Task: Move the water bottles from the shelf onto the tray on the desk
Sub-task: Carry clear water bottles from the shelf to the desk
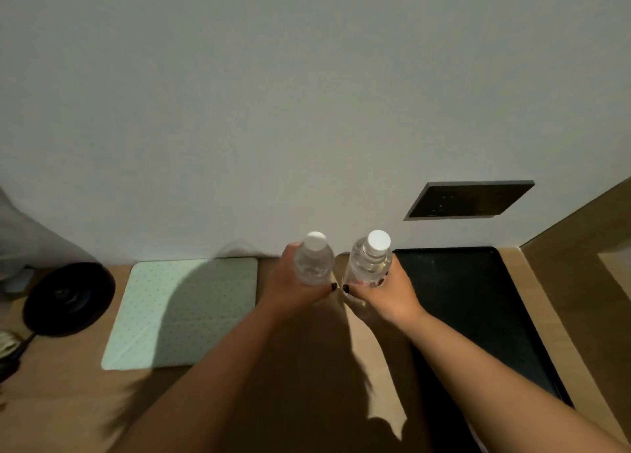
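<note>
Pale wall [307, 94] fills most of what I can see, with a dark panel [467, 200] set into it low on the right, and below runs a wooden bench [68, 401]. On the bench lie a dotted green mat [164, 316] at left, a round black base [68, 299] further left, and a black tray [478, 316] at right. The person holds two clear bottles upright over the strip of wood between mat and tray, white caps up: the left hand [293, 285] wraps its fingers round the left bottle [314, 261], and the right hand [386, 292] curls round the right bottle [370, 261]. Neither bottle is over the tray yet; the right one hangs just beside its left edge. No shelf shows from where I stand. My guess is the carry is nearly done and the setting down is what remains. The bottles are close together, so they could knock as both swing right. The left arm may have to cross toward the tray, crowding the right. If the tray has a raised rim, a bottle base catching it could tip over.
</note>
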